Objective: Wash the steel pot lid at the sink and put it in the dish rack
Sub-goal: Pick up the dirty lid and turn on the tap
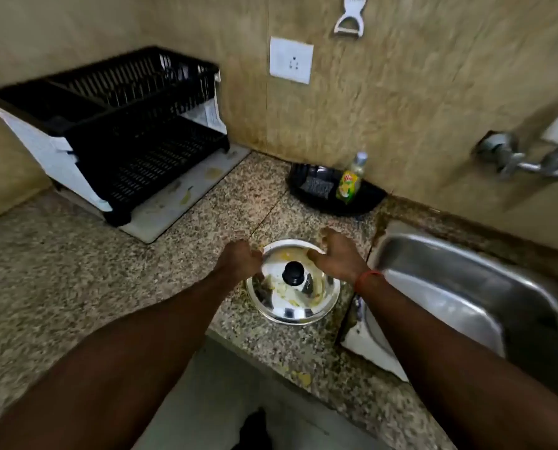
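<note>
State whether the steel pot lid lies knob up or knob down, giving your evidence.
Knob up. The lid lies on the granite counter with its black knob facing the camera, above the smeared outer face.

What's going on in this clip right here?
A person's left hand and right hand are at the rim of a food-smeared steel pot lid lying knob-up on the granite counter, beside the sink. Whether they grip it yet is unclear. It is not washed; the black dish rack stands further left.
</note>
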